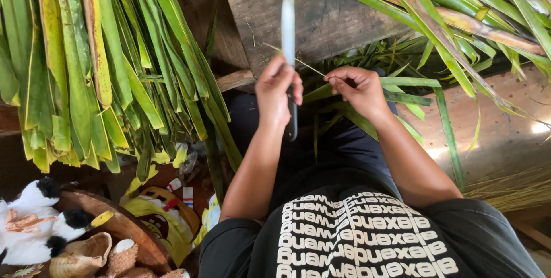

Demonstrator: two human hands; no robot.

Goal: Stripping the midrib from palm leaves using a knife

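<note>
1. While the knife (288, 31) stands blade-up in front of the lap, a thin pale leaf rib (298, 63) runs across its edge, just above the two hands.
2. The left hand (276, 91) is closed in a fist around the knife handle, with the blade rising above the knuckles and the handle end showing below.
3. The right hand (359, 88) pinches the rib between thumb and fingers, with a green leaf strip (410, 82) trailing off to the right from the same grip.
4. To my eye, doing this well means keeping the blade steady and the rib taut, drawing it lightly along the edge so it scrapes clean and does not snap; fingers should stay clear of the edge.
5. Behind the hands lies a weathered wooden plank (327, 20).
6. A thick bundle of long green and yellow leaves (97, 65) hangs at the left, and more leaves (459, 8) spread across the upper right.
7. A sheaf of stripped ribs (511, 189) rests on the floor at the right.
</note>
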